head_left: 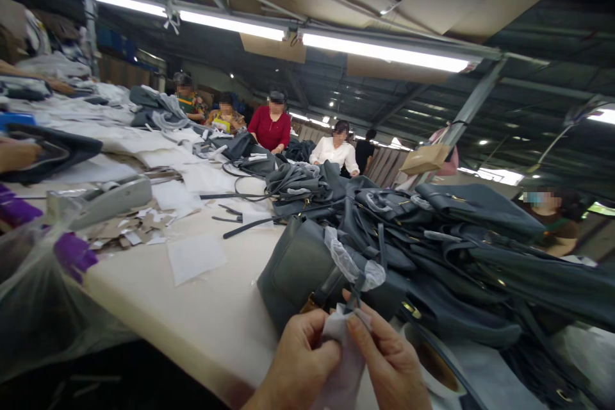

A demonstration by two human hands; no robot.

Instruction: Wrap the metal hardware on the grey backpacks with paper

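Note:
My left hand pinches the near side of a pale tissue-like pouch, its fingers curled. Opposite it, my right hand pinches the pouch's upper edge, where a thin dark strap runs into it. What sits inside the pouch is hidden. Just beyond both hands lies a dark grey-green handbag, tipped on the table. Clear plastic wrap covers its handle. Right of my right hand is a roll of tape or film, partly covered.
A big heap of dark handbags fills the right side of the white table. Paper scraps, white sheets and a grey tape dispenser lie left. Several people stand beyond. Another person's hand is at far left.

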